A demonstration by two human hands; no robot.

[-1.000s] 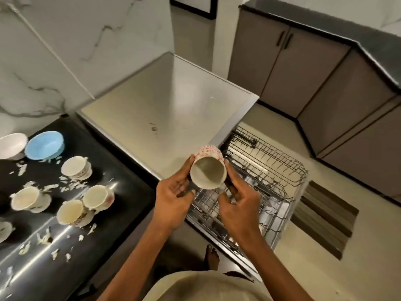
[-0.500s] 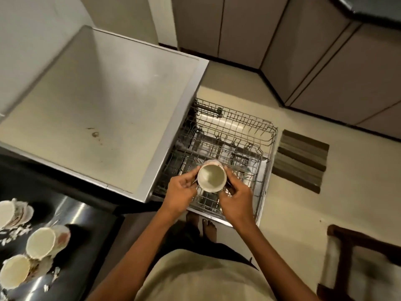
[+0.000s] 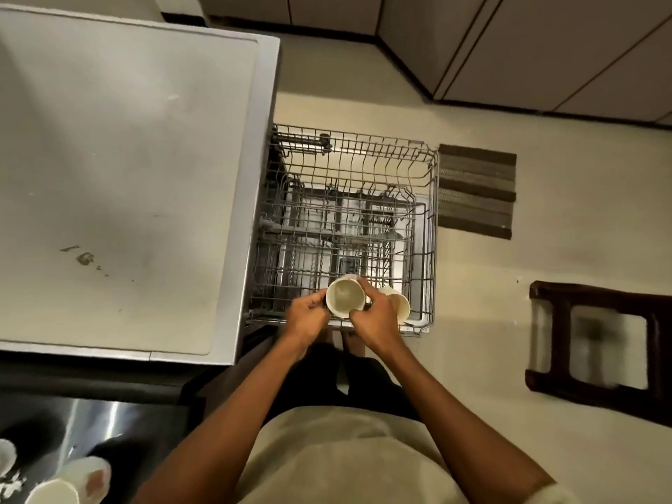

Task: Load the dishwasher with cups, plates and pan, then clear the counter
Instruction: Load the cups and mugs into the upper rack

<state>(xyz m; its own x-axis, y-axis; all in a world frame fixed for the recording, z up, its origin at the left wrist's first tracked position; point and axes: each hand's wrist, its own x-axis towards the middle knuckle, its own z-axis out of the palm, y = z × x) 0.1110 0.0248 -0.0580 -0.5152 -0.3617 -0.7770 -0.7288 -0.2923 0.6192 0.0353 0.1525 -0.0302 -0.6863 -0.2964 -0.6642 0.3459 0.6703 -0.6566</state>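
Observation:
I hold a cream cup with both hands over the near edge of the pulled-out wire dishwasher rack. Its opening faces me. My left hand grips its left side and my right hand curls round its right side. A second cream cup lies in the rack just right of my right hand, partly hidden by it. More cups stand on the black counter at the bottom left.
The dishwasher's steel top fills the left. A striped mat lies on the floor beyond the rack. A dark wooden chair stands at the right. Cabinets line the far side.
The cup has come down with both hands from above the dishwasher's top to the rack's near edge. My view has tilted down, so the counter cups slid to the bottom left.

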